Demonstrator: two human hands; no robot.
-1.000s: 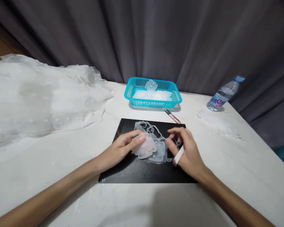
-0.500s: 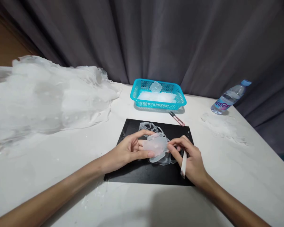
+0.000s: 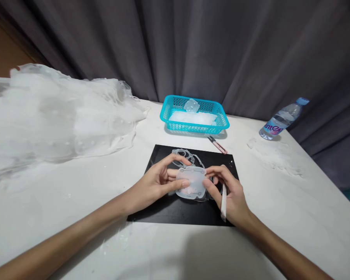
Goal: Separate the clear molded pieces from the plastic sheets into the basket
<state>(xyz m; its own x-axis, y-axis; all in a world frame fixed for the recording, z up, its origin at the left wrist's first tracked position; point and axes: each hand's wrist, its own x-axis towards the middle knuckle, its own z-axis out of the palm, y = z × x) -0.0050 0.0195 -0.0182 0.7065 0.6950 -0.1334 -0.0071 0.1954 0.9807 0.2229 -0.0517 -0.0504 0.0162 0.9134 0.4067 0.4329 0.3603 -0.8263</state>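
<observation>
A translucent silicone piece [image 3: 195, 182], thin and roughly square with rounded corners and small holes, is held up between both hands. My left hand [image 3: 166, 177] is closed on its left side, the thumb lying across the front face. My right hand [image 3: 229, 190] pinches the right edge between thumb and fingers. Tucked in the right palm is a slim white-handled tool [image 3: 223, 204]; its tip is hidden, so I cannot tell its kind. Beneath the hands lies a black mat [image 3: 175, 214] with clear cut-out scraps [image 3: 182, 155] on it.
A blue plastic basket [image 3: 196, 129] with similar pieces stands at the back. Pink-handled thread snips [image 3: 217, 145] lie before it. A large heap of translucent sheets [image 3: 61, 116] fills the left. A water bottle [image 3: 282, 120] and small scraps [image 3: 275, 157] are at right.
The silicone piece has turned from a tilted angle to show its flat face squarely. My right thumb has come onto its front edge; both hands stay above the mat.
</observation>
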